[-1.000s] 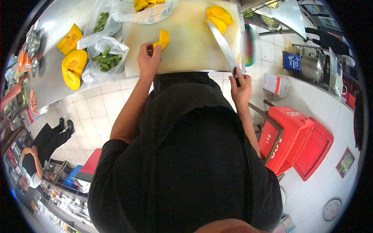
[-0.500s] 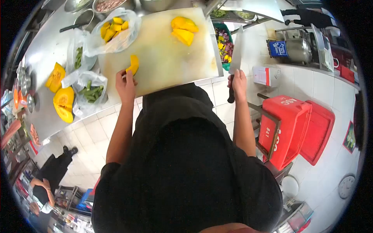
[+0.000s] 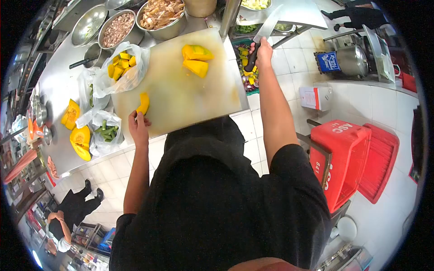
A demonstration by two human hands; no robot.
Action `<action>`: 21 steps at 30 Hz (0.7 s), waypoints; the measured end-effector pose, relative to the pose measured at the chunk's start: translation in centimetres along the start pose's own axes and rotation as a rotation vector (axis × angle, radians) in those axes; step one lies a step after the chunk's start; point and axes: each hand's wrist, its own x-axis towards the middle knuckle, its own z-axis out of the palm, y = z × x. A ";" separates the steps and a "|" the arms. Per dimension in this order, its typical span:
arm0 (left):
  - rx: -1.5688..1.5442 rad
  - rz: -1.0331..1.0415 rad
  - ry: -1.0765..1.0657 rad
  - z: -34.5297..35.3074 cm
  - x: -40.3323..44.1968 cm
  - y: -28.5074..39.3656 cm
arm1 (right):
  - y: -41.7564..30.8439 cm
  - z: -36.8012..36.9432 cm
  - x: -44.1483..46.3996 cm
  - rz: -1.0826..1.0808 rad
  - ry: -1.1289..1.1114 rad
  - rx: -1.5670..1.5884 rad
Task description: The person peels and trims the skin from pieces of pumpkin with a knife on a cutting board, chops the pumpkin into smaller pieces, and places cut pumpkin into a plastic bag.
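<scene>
On the left part of the white cutting board [image 3: 172, 104], my left hand [image 3: 139, 126] has its fingers closed round the lower end of a pumpkin slice [image 3: 143, 103]. My right hand [image 3: 262, 55] grips the black handle of a large knife [image 3: 269, 23] beyond the board's right edge, its blade pointing up and away. Two larger pumpkin pieces [image 3: 196, 53] lie near the board's far side. A plastic bag of pumpkin chunks [image 3: 121, 66] rests by the board's left edge. Below it is a bag of green vegetable pieces [image 3: 106, 131], beside cut pumpkin [image 3: 80, 141].
Metal bowls of meat [image 3: 118, 30] and shredded food [image 3: 161, 14] stand behind the board. A green basket [image 3: 248, 83] with mixed scraps sits under the knife hand. Right are a red bin [image 3: 337, 158] and a carton [image 3: 316, 98]. Another person [image 3: 74, 205] stands lower left.
My right hand has raised the knife up and away, past the board's far right corner. The view has shifted, showing more bowls behind. My left hand remains at the slice.
</scene>
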 end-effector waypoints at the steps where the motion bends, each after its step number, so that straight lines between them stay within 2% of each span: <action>1: 0.015 0.001 0.013 0.1 -0.1 0.4 | 0.4 0.5 1.2 -0.002 0.009 0.025; 6: 0.018 -0.027 0.024 0.1 -0.1 0.2 | 3.6 1.2 2.9 0.036 0.000 0.000; 8: -0.011 -0.054 0.035 0.0 -0.1 -0.1 | 7.3 -1.8 1.5 0.036 -0.057 -0.207; 9: -0.031 -0.062 0.038 0.1 0.2 -0.1 | 8.8 -3.1 -0.9 -0.028 0.061 -0.405; 10: -0.024 -0.068 0.047 0.4 0.4 0.2 | 11.2 -6.0 -2.6 -0.109 0.054 -0.662; 11: -0.019 -0.076 0.061 0.5 0.4 0.4 | 11.8 -7.8 -5.7 -0.031 0.048 -0.731; 12: -0.013 -0.087 0.079 0.6 0.3 0.5 | 17.9 -13.0 -5.7 0.040 -0.003 -0.744; 13: -0.013 -0.067 0.075 0.5 0.5 0.2 | 13.9 -11.5 -12.0 -0.015 0.126 -0.626; 14: -0.008 -0.053 0.068 0.2 0.5 -0.1 | 15.3 -14.5 -13.6 0.175 0.148 -0.709; 15: 0.001 -0.036 0.055 0.1 0.6 -0.4 | 15.4 -16.3 -15.4 0.160 0.184 -0.684; 16: -0.005 -0.042 0.057 0.0 0.6 -0.5 | 14.1 -17.5 -16.5 0.111 0.193 -0.819; 17: -0.009 -0.045 0.057 0.0 0.7 -0.6 | 12.7 -18.5 -16.7 -0.198 0.158 -0.995; 18: -0.016 -0.045 0.059 0.1 1.0 -0.5 | 9.5 -17.8 -16.8 -0.306 0.159 -1.083; 21: -0.035 -0.057 0.047 0.0 1.2 -0.4 | 0.6 -16.3 -12.5 -0.414 0.065 -1.418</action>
